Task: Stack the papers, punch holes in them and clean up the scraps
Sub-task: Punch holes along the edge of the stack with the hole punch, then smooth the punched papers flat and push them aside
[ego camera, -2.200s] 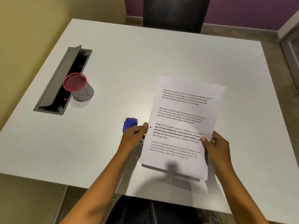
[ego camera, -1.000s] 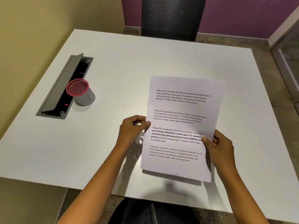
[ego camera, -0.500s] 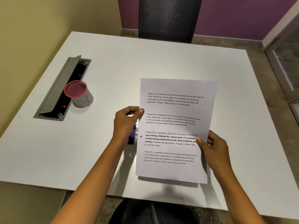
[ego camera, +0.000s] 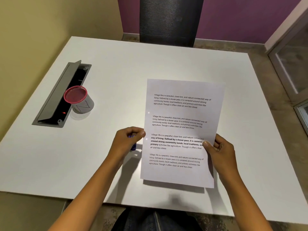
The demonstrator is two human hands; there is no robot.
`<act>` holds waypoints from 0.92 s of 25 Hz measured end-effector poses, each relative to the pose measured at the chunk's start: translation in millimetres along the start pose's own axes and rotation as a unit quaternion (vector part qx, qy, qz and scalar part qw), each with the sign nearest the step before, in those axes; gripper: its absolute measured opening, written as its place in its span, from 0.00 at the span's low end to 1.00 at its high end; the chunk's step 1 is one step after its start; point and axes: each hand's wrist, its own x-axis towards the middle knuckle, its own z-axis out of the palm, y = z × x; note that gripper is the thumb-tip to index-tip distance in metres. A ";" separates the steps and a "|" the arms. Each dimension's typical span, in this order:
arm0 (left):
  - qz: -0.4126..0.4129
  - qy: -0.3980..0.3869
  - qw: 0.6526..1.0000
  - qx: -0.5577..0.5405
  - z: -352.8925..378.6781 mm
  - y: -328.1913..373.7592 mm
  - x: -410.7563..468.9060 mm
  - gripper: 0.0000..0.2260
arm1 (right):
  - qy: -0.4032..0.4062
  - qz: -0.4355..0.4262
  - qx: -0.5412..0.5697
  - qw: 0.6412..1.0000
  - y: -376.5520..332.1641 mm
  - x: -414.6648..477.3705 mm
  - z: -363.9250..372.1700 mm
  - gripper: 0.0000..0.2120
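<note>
Papers (ego camera: 181, 124) reading "Village life is a peaceful" pinched by both hands, left (ego camera: 126, 140) seemingly edge-on, right (ego camera: 220, 150).

Two hands (ego camera: 128, 140); one paper stack (ego camera: 181, 127); one punch (ego camera: 133, 146); one cup (ego camera: 80, 100)

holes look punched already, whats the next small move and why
Probably lay the papers flat on the table. Two holes show on their left edge, and both the left hand and right hand hold them, so neither can clear scraps.

white table (ego camera: 150, 67), black chair (ego camera: 168, 20), purple wall (ego camera: 241, 17)
</note>
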 end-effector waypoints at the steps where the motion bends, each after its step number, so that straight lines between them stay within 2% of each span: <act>1: -0.001 -0.007 1.000 0.027 -1.3 -3.1 -3.4 0.06 | 0.000 -0.001 -0.005 1.000 1.1 0.6 -1.6 0.18; 5: 0.000 0.002 0.994 0.111 3.5 -11.5 -9.3 0.04 | 0.009 -0.003 -0.022 1.000 8.6 1.8 -8.1 0.15; 9: 0.027 0.013 0.990 0.141 29.8 -11.1 0.4 0.03 | 0.069 0.012 -0.035 0.997 16.4 6.3 -17.6 0.09; 14: 0.038 0.002 0.990 0.135 79.6 0.2 25.2 0.06 | 0.147 0.027 -0.077 0.986 18.2 31.4 -39.4 0.04; 23: 0.082 -0.014 0.989 0.121 174.9 49.8 95.5 0.05 | 0.235 0.041 -0.072 0.968 -3.8 135.5 -97.4 0.06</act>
